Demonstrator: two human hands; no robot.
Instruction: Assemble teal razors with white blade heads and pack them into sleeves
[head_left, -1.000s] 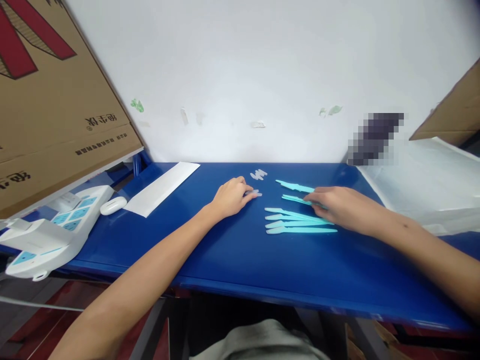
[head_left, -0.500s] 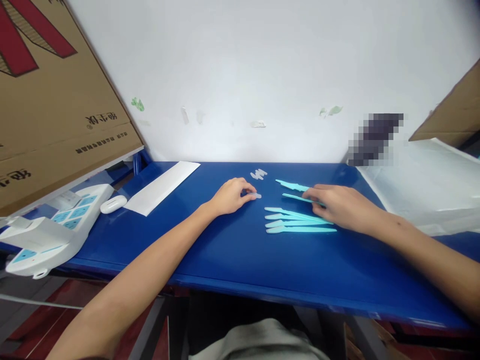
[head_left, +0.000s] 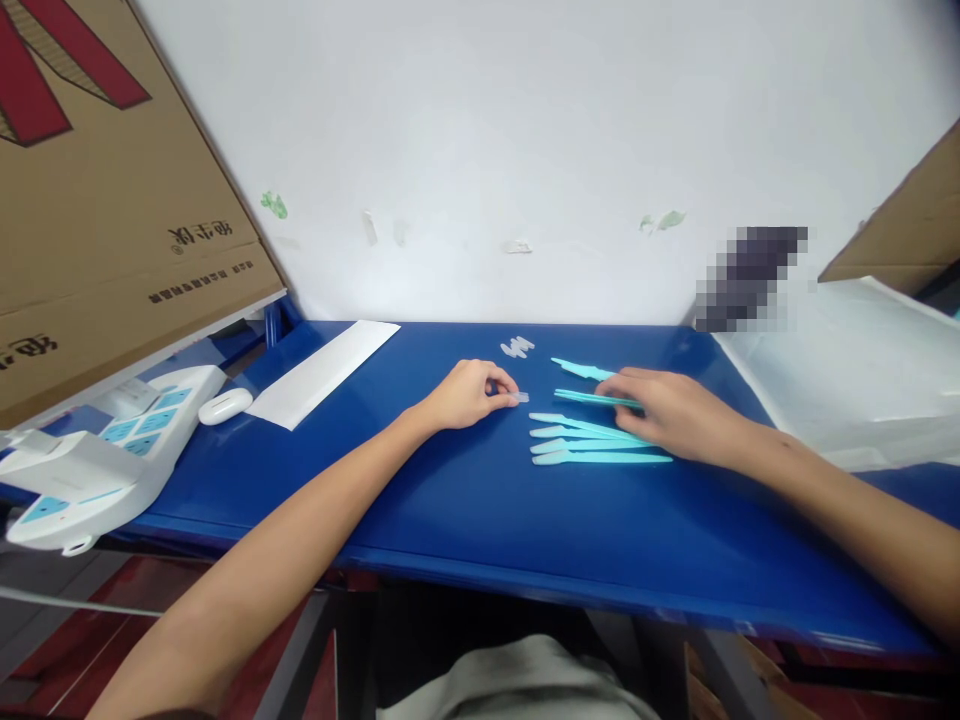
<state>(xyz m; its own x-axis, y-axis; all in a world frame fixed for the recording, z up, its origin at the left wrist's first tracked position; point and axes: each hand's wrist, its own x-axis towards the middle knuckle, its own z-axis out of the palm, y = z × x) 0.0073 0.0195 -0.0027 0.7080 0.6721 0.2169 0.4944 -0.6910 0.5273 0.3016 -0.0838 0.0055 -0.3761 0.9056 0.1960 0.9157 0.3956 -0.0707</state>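
My left hand (head_left: 476,393) pinches a small clear plastic cap (head_left: 523,397) between thumb and fingertips, just above the blue table. Facing it, my right hand (head_left: 660,405) is closed on a slim turquoise eyebrow razor (head_left: 577,396), its tip pointing left toward the cap with a short gap between. Another turquoise razor (head_left: 574,369) lies behind it, its right end hidden by my right hand. Nearer to me several razors with pale covered tips (head_left: 600,459) lie in a fanned row. A small pile of clear caps (head_left: 517,347) rests farther back.
A white paper strip (head_left: 322,375) lies on the blue table (head_left: 450,500) at left. Beside it are a white earbud case (head_left: 226,406) and a white-and-blue power strip (head_left: 142,440). A large cardboard box (head_left: 135,200) leans at left; clear plastic sheeting (head_left: 847,370) covers the right side.
My left hand has moved slightly right with the cap. The razor in my right hand has shifted a little left, so tip and cap are closer together.
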